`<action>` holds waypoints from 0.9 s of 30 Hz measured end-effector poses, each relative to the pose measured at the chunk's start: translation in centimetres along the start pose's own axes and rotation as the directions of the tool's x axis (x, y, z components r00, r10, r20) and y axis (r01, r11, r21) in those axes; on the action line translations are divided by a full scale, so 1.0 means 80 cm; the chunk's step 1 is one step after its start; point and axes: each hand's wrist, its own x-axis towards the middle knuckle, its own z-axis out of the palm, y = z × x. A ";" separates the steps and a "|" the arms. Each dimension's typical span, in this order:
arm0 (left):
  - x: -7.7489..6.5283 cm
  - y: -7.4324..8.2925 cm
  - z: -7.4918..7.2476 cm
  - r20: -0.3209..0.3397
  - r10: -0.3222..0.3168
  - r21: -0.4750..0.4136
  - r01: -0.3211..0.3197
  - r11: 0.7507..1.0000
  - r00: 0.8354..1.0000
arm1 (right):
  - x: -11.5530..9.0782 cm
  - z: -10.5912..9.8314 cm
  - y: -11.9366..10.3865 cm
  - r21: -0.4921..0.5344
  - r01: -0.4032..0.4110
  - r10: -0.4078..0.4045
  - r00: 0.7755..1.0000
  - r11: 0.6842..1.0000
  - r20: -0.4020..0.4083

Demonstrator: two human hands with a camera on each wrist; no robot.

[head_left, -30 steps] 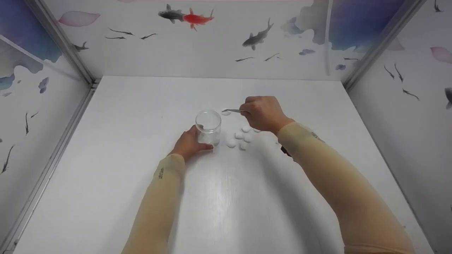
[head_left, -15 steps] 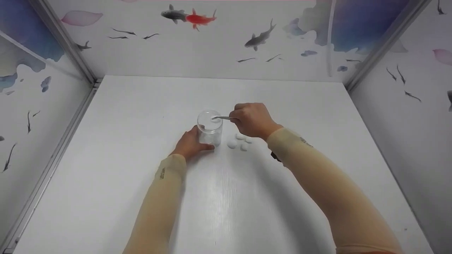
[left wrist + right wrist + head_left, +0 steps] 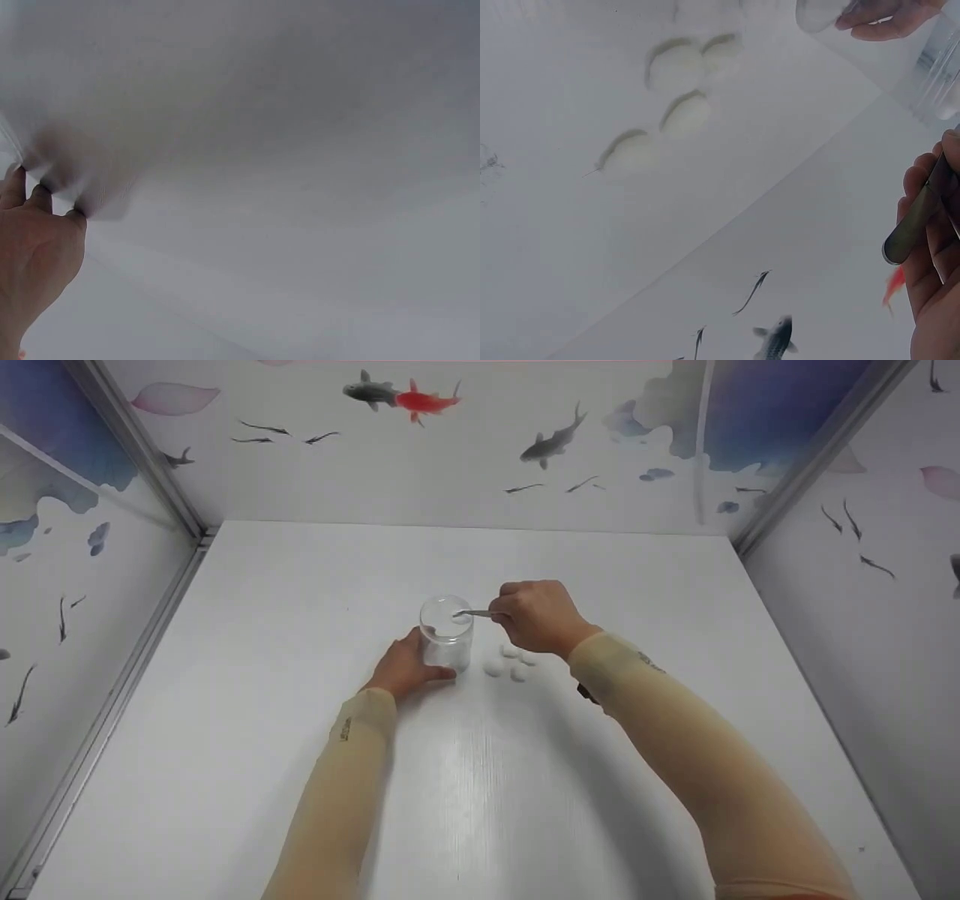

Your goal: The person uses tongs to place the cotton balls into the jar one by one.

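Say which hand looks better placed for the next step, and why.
Probably the right hand: it holds the tweezers with their tip at the mouth of the jar. The left hand is occupied, wrapped around the jar's side.

There stood the jar (image 3: pixel 448 652) on the worktop (image 3: pixel 300 585), left hand (image 3: pixel 405 664) round its left side! Over on the right was the right hand (image 3: pixel 538 615), tweezers (image 3: pixel 480 613) pointing left from it, tip at the jar's mouth! Four balls (image 3: pixel 493 667) lay right of the jar, nearer than the right hand; behind everything, the wall (image 3: pixel 465 480)!
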 end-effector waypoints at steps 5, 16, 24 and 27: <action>0.001 0.001 0.001 0.001 -0.004 0.005 0.004 1.000 1.000 | -0.001 0.001 0.001 -0.012 -0.013 0.013 1.000 1.000 0.019; 0.000 0.004 0.000 0.002 0.001 0.004 -0.001 1.000 1.000 | -0.005 -0.003 0.004 -0.001 -0.010 0.010 0.999 1.000 0.033; 0.000 0.002 0.001 -0.002 -0.002 0.012 0.002 1.000 1.000 | -0.019 -0.018 0.022 -0.017 -0.010 0.009 1.000 1.000 -0.010; -0.001 0.002 0.000 -0.006 0.002 0.010 -0.001 1.000 1.000 | -0.028 -0.022 0.033 -0.023 -0.017 0.016 1.000 1.000 -0.015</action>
